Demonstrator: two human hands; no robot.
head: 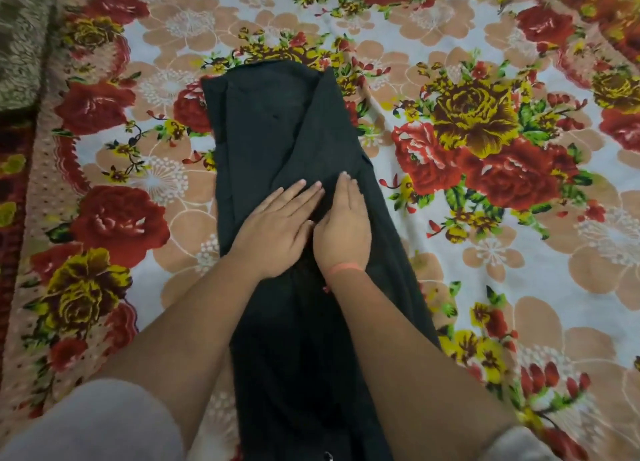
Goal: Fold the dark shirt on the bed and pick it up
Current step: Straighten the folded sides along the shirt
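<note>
Grey cloth sits closest to my view: the left sleeve (pixel 86 422) fills the lower corner, and the right sleeve (pixel 519 445) shows only as a sliver. Both bare forearms run forward from them.

Item 1, left grip (pixel 277 228): palm down, fingers straight and close together, lying flat on the dark shirt (pixel 270 121). It holds nothing.

Item 2, right grip (pixel 343 232): palm down, fingers straight and together, also flat on the shirt and holding nothing. A thin pink-orange band (pixel 346 269) circles its wrist.

Item 3, spacing: the two grips lie side by side. Their thumbs meet or nearly meet; I cannot tell which.

Item 4, the shirt: it lies on the bed (pixel 502 270) as a long narrow strip. It passes under both grips, runs back beneath the forearms to the near edge of my view, and ends well beyond the fingertips. A folded flap slants across the strip beyond the fingertips, and its lower part lies under the right grip's fingers.

Item 5, surroundings: the bed's flower-printed cover shows on the outer side of each grip. An olive patterned cloth (pixel 20 44) lies far out beyond the left grip, well apart from the shirt.
</note>
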